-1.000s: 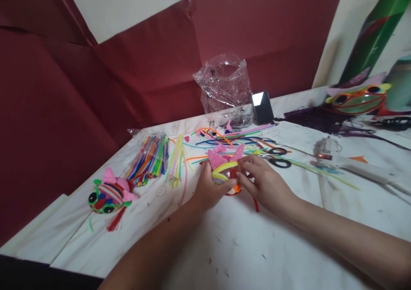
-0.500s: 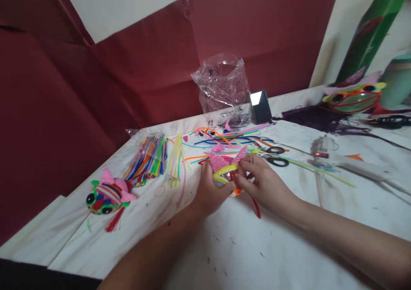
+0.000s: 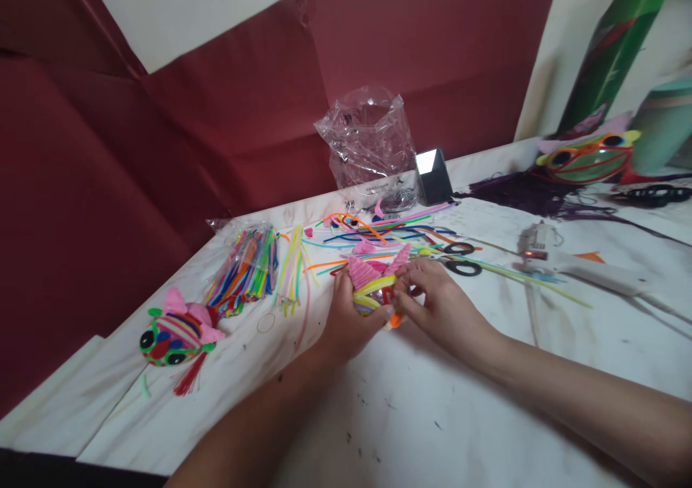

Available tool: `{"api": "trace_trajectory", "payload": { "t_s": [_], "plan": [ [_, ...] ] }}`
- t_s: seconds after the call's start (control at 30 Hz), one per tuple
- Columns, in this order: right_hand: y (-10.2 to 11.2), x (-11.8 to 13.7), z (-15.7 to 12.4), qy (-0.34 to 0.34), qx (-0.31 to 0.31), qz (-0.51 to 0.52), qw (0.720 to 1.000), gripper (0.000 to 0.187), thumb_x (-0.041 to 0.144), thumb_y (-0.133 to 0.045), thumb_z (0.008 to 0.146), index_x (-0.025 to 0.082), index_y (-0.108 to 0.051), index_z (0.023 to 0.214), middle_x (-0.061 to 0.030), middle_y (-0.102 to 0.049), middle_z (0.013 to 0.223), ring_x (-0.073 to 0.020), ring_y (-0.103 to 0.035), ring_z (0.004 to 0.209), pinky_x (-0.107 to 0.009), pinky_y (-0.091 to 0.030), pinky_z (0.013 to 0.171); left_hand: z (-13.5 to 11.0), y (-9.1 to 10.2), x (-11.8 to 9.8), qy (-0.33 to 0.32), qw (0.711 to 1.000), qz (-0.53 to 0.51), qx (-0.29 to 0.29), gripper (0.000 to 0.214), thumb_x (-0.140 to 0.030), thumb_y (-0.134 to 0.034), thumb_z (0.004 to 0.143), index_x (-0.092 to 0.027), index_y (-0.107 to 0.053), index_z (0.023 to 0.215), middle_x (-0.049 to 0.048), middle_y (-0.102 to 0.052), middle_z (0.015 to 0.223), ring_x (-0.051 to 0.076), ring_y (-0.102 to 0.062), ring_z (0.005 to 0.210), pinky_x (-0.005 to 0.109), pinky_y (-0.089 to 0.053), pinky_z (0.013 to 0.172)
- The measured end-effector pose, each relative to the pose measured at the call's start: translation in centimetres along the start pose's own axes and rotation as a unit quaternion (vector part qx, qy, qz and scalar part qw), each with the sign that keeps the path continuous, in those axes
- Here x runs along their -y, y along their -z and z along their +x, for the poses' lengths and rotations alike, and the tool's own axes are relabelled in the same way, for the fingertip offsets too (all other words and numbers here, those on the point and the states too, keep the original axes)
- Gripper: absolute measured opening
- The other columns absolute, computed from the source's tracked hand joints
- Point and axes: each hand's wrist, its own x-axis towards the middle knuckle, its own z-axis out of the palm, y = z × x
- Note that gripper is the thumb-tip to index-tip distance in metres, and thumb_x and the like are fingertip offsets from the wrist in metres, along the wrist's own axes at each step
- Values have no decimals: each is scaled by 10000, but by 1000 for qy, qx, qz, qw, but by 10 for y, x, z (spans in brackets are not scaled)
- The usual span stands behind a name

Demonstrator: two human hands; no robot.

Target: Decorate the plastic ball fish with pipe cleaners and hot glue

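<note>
A small pipe-cleaner fish [image 3: 373, 284] with pink ear-like fins and yellow bands around a clear body is between my hands. My left hand [image 3: 351, 315] is wrapped round its left side, thumb along the front. My right hand [image 3: 432, 297] is closed at the fish's right side, thumb and fingers pinching a red pipe cleaner [image 3: 387, 295] against the body. An orange piece [image 3: 396, 321] shows under the fingertips. My right fingers hide part of the red strip. Just behind the hands lie black-handled scissors [image 3: 463, 267] and loose pipe cleaners [image 3: 378, 232].
A finished-looking fish [image 3: 176, 333] sits at the left, beside bundled pipe cleaners [image 3: 246, 268]. Behind stand a clear plastic bag [image 3: 370, 142] and a phone [image 3: 434, 178]. To the right are a glue gun [image 3: 589, 272], purple strands [image 3: 524, 189] and a larger fish [image 3: 589, 158].
The red pipe cleaner's loose end, which hung below my right hand, no longer shows there; red now lies against the fish's front. The whole view has shifted slightly.
</note>
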Motion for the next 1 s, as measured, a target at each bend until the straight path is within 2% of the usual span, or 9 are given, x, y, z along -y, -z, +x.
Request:
{"api": "trace_trajectory", "payload": {
  "t_s": [0.13,0.5,0.7,1.0],
  "plan": [
    [-1,0,-1,7,-8,-8,1000,179,155,-545,808,213,-588,644,-95,-641,871,-249,-548,883,-399,-455,803,1,0,0,2,1000,-2,-6,643,-258,-772,608,-224,-501,1190,63,-604,1086,262,-571,1068,404,-476,930],
    [-7,-1,-1,29,-50,-33,998,184,105,-546,769,205,-536,615,-92,-645,823,-254,-553,841,-435,-463,792,-1,1,0,17,1000,-17,-10,672,-256,-836,525,-211,-523,1119,40,-590,1030,236,-571,989,376,-476,880],
    [-9,-1,-2,34,-57,-38,997,180,89,-556,756,200,-540,616,-110,-655,868,-263,-566,858,-428,-484,766,2,1,-3,22,999,-33,-19,461,-247,-754,623,-206,-549,1034,42,-604,983,226,-583,959,357,-485,849],
    [-10,1,-4,37,-55,-45,997,187,76,-567,752,198,-551,610,-108,-652,844,-265,-567,844,-434,-493,754,4,3,-6,34,999,-23,-17,402,-256,-712,656,-196,-537,1013,53,-610,995,225,-588,952,355,-484,842]
  ]
}}
